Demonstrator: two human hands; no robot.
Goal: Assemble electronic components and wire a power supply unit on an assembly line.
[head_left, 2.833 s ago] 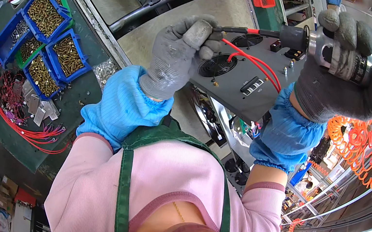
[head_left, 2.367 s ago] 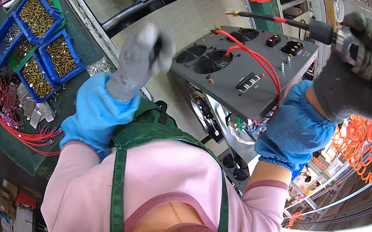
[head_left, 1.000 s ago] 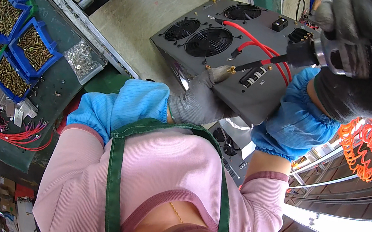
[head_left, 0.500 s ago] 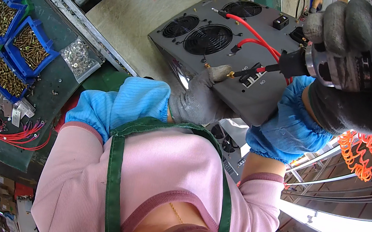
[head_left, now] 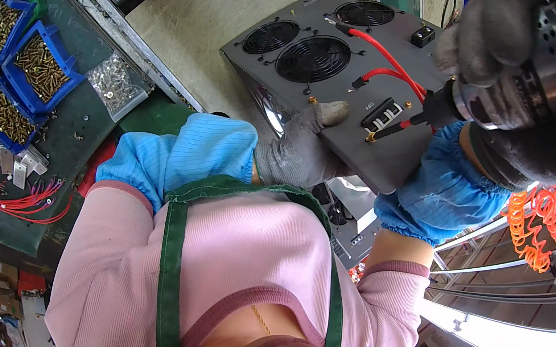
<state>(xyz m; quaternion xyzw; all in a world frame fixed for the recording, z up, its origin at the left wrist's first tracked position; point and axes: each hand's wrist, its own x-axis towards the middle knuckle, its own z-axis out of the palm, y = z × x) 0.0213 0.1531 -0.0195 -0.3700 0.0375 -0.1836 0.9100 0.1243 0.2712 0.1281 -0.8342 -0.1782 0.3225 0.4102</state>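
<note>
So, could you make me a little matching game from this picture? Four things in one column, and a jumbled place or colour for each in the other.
Things
1. Power driver
2. Left hand
3. Coiled hose
4. Blue bins

Places and colours
A. On the green table, with small fasteners inside
B. Gripped in the right hand
C. Bright orange
D. At the edge of the grey panel

Right pairs
1-B, 2-D, 3-C, 4-A
</note>
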